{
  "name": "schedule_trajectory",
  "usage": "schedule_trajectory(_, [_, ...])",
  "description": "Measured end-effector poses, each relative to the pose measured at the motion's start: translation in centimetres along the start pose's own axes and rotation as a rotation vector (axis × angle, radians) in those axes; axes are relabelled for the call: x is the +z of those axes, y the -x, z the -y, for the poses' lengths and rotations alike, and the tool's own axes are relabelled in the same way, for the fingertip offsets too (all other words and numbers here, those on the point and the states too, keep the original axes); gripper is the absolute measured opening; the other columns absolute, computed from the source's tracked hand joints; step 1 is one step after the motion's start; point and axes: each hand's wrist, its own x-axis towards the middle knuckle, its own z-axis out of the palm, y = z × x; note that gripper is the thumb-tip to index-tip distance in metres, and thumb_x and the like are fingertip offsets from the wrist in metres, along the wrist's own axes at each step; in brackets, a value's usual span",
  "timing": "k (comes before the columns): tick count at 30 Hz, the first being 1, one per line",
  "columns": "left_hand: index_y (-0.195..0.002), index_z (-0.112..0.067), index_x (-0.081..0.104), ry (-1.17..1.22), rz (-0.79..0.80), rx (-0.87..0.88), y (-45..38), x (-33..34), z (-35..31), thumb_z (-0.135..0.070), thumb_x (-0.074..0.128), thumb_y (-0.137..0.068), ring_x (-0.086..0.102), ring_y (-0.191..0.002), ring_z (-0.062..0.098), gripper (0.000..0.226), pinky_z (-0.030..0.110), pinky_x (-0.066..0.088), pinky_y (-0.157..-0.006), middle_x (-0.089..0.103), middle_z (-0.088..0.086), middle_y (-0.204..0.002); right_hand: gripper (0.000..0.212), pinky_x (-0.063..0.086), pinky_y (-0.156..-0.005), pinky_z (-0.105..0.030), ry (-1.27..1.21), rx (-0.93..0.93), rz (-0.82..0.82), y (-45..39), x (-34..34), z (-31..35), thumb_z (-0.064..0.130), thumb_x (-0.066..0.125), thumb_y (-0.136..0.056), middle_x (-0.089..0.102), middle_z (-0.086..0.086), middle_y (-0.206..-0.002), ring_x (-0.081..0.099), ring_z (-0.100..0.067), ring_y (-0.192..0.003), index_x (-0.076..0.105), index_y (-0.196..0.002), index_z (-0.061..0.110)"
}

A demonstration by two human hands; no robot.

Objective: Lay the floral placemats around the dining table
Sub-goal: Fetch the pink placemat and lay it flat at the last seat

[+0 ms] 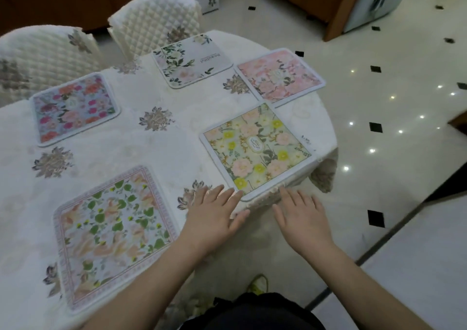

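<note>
Both hands flat and empty, left hand (214,213) touching the yellow mat's (257,150) near corner, right hand (303,216) just below it, mat running diagonally away.

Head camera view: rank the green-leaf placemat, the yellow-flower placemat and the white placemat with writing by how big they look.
1. Green-leaf placemat, largest.
2. Yellow-flower placemat.
3. White placemat with writing, smallest.
Nearness to the camera likely explains this; true sizes may match.

Left hand (214,213): flat, palm down, fingers (228,198) spread toward 1 o'clock.
Right hand (303,218): flat, palm down, fingers pointing 11 o'clock.
</note>
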Motion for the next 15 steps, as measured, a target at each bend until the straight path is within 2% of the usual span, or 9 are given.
schedule_trajectory(3, [-0.156,-0.034,0.022,-0.024,-0.059,0.036,-1.7,-0.7,-2.2,-0.072,-0.019,-0.082,0.015,-0.152,0.018,0.093,0.044,0.000,-0.122,0.029,-0.006,-0.161,0.075,0.024,-0.116,-0.045,-0.021,0.025,-0.026,-0.4,-0.7,-2.2,0.053,0.008,-0.093,0.051,-0.007,-0.146,0.042,-0.027,-0.138,0.041,-0.148,0.015])
schedule_trajectory(6, [-0.158,-0.036,0.012,-0.048,-0.089,0.072,-3.1,-1.5,-4.0,-0.070,-0.019,-0.084,0.006,-0.154,0.018,0.087,0.042,-0.009,-0.120,0.018,-0.007,-0.165,0.077,0.016,-0.119,-0.045,-0.041,0.052,-0.072,-0.6,-1.8,-3.8,0.054,0.004,-0.092,0.043,-0.006,-0.152,0.033,-0.026,-0.144,0.035,-0.151,0.016])
schedule_trajectory(8, [-0.158,-0.035,0.012,-0.062,-0.118,0.103,-4.0,-2.0,-4.9,-0.070,-0.022,-0.084,0.006,-0.154,0.019,0.088,0.042,-0.012,-0.119,0.016,-0.005,-0.165,0.074,0.014,-0.119,-0.045,-0.048,0.076,-0.096,-0.6,-2.3,-4.6,0.054,0.006,-0.093,0.043,-0.004,-0.153,0.031,-0.025,-0.145,0.035,-0.151,0.017])
schedule_trajectory(11, [-0.157,-0.031,0.023,-0.079,-0.159,0.134,-5.6,-2.1,-5.6,-0.068,-0.004,-0.095,0.013,-0.153,0.022,0.077,0.046,-0.004,-0.119,0.023,-0.003,-0.163,0.067,0.018,-0.119,-0.047,-0.065,0.104,-0.130,-0.9,-2.6,-5.4,0.051,0.016,-0.096,0.047,-0.005,-0.150,0.035,-0.025,-0.143,0.038,-0.149,0.016])
schedule_trajectory(15, [-0.155,-0.025,0.030,-0.099,-0.211,0.173,-8.1,-1.4,-5.7,-0.064,0.008,-0.101,0.016,-0.152,0.026,0.070,0.049,0.007,-0.119,0.025,0.000,-0.163,0.064,0.013,-0.118,-0.044,-0.076,0.139,-0.159,-1.6,-2.8,-5.5,0.049,0.021,-0.098,0.039,-0.005,-0.155,0.030,-0.025,-0.145,0.030,-0.153,0.016])
